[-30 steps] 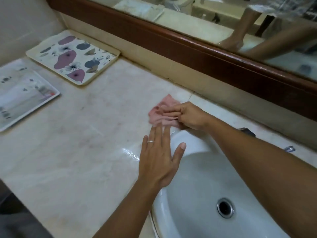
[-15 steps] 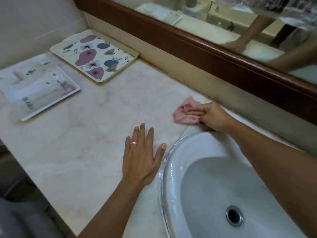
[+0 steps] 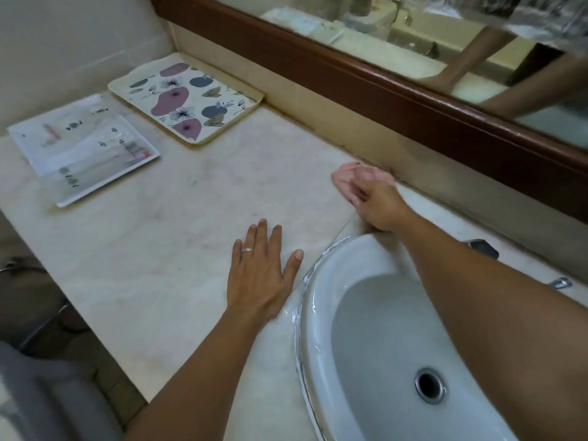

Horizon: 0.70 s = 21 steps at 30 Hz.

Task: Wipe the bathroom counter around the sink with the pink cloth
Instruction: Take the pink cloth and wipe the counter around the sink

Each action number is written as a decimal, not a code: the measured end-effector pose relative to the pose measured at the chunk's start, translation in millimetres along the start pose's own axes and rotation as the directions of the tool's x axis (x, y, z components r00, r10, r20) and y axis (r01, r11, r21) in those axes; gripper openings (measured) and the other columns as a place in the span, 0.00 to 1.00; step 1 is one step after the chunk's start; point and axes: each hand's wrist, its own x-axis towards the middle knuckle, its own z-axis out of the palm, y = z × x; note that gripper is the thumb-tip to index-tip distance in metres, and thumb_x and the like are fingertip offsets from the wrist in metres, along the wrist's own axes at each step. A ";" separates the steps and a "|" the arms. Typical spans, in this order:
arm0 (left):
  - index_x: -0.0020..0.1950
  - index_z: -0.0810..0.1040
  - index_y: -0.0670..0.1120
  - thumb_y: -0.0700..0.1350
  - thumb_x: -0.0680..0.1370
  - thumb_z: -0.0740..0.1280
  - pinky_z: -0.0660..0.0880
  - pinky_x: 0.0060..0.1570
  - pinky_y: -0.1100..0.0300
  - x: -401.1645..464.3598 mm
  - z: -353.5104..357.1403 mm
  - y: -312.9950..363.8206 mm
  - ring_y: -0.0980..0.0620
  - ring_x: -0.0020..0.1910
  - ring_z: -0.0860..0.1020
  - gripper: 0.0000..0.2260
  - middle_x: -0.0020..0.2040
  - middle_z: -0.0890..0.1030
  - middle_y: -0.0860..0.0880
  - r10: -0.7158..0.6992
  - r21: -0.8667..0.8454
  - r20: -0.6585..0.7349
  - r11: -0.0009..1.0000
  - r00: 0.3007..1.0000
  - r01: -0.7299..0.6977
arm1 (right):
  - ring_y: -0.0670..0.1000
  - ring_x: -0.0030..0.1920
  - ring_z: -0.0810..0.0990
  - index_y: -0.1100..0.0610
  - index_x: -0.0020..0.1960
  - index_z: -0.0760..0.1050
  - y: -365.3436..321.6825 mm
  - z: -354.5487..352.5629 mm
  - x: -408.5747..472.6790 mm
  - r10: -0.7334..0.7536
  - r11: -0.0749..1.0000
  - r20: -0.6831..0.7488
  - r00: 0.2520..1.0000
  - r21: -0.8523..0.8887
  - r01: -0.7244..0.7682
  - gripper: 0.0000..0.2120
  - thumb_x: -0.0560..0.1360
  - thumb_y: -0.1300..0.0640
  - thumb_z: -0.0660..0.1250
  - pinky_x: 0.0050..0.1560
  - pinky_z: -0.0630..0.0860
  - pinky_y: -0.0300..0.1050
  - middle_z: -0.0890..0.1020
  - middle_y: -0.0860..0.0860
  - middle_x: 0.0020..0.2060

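One white sink [image 3: 321,313] is set into the counter [image 3: 159,265] at its near right, with a single drain [image 3: 429,385] in the bowl; water glistens on the rim and on the counter just beside it. Two bare arms reach in from the near edge.

The left hand [image 3: 259,275] lies flat on the counter just left of the sink's rim, palm down, its fingers [image 3: 261,237] straight and slightly spread, the thumb angled out toward the sink. It holds nothing and wears one ring [image 3: 247,249].

The right arm crosses over the sink's far rim. The right hand [image 3: 378,202] rests on the one pink cloth [image 3: 345,178], which lies bunched on the counter beyond the sink, close against the back edge where the counter meets the backsplash [image 3: 318,103]. That hand is blurred; its fingers look bent down over the cloth, though how tightly they grip it cannot be told.

Behind the right forearm, near the counter's back right, a dark faucet part [image 3: 482,248] and one small metal piece [image 3: 560,283] show.

Toward the far left corner sit two flat things: one white tray [image 3: 108,192] of clear-wrapped packets near the left edge, and just beyond it one cream tray [image 3: 254,105] printed with purple and grey flowers, against the back edge.

A mirror [image 3: 413,36] in one brown wooden frame [image 3: 366,87] runs along the wall above, reflecting both arms.
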 end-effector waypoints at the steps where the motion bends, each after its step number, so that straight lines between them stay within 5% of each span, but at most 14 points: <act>1: 0.81 0.52 0.51 0.66 0.80 0.41 0.46 0.78 0.48 -0.2 -0.5 0.0 0.49 0.80 0.47 0.33 0.82 0.49 0.48 0.004 0.007 0.001 1.000 1.000 -0.004 | 0.52 0.66 0.77 0.58 0.68 0.77 -8.6 8.8 -4.4 -0.009 0.995 0.021 1.000 -0.104 0.011 0.16 0.81 0.60 0.60 0.68 0.68 0.44 0.80 0.54 0.65; 4: 0.80 0.55 0.50 0.66 0.79 0.40 0.49 0.77 0.48 -3.8 -4.7 -1.3 0.48 0.80 0.49 0.33 0.82 0.51 0.47 0.000 0.029 -0.011 1.000 1.000 0.000 | 0.49 0.63 0.77 0.60 0.66 0.78 -21.6 40.5 -23.8 -0.128 0.986 0.137 0.982 -0.087 0.141 0.17 0.79 0.68 0.62 0.63 0.70 0.35 0.81 0.51 0.60; 8: 0.80 0.54 0.51 0.68 0.77 0.37 0.49 0.77 0.48 -19.6 -16.4 -16.4 0.48 0.80 0.48 0.36 0.82 0.50 0.48 -0.053 0.054 -0.011 0.997 0.999 0.054 | 0.50 0.64 0.75 0.76 0.61 0.72 -15.5 39.1 -25.1 -0.182 0.983 0.021 0.983 -0.014 0.182 0.16 0.78 0.67 0.59 0.66 0.64 0.39 0.80 0.57 0.55; 12: 0.80 0.54 0.50 0.68 0.76 0.36 0.50 0.77 0.48 -31.1 -22.3 -41.7 0.48 0.80 0.48 0.37 0.82 0.50 0.48 -0.093 0.089 -0.001 0.992 0.996 0.092 | 0.64 0.62 0.77 0.56 0.68 0.73 -35.8 49.5 -10.6 -0.054 0.981 0.096 0.994 -0.182 0.071 0.19 0.77 0.64 0.59 0.56 0.71 0.52 0.77 0.61 0.62; 15: 0.80 0.54 0.50 0.68 0.76 0.37 0.50 0.77 0.49 -32.7 -24.4 -57.1 0.48 0.80 0.48 0.38 0.82 0.50 0.48 -0.119 0.079 -0.005 0.990 0.993 0.119 | 0.59 0.57 0.80 0.55 0.67 0.75 -63.6 78.0 -20.9 -0.250 0.947 0.298 0.921 -0.122 0.297 0.23 0.74 0.68 0.61 0.56 0.74 0.51 0.80 0.56 0.60; 18: 0.80 0.54 0.50 0.68 0.76 0.36 0.50 0.77 0.49 -27.1 -29.4 -70.3 0.48 0.80 0.48 0.38 0.82 0.50 0.48 -0.121 0.071 -0.001 0.990 0.993 0.121 | 0.42 0.51 0.77 0.59 0.67 0.78 -54.4 60.7 -38.9 -0.354 0.888 0.292 0.888 -0.193 0.417 0.18 0.78 0.66 0.63 0.54 0.69 0.31 0.81 0.46 0.55; 20: 0.80 0.53 0.51 0.68 0.76 0.36 0.50 0.77 0.49 -19.1 -33.9 -81.0 0.49 0.80 0.48 0.38 0.82 0.49 0.48 -0.118 0.061 -0.003 0.991 0.993 0.118 | 0.51 0.58 0.77 0.68 0.66 0.74 -38.7 41.8 -34.5 -0.265 0.926 0.231 0.936 -0.211 0.314 0.18 0.77 0.65 0.63 0.57 0.72 0.39 0.78 0.55 0.61; 21: 0.80 0.53 0.51 0.69 0.76 0.36 0.49 0.77 0.49 -13.9 -35.7 -87.0 0.49 0.80 0.48 0.38 0.82 0.49 0.49 -0.113 0.058 -0.005 0.992 0.994 0.114 | 0.55 0.66 0.74 0.62 0.71 0.72 -28.7 37.8 -22.0 -0.167 0.948 0.196 0.966 -0.239 0.212 0.21 0.77 0.65 0.62 0.65 0.71 0.47 0.73 0.55 0.70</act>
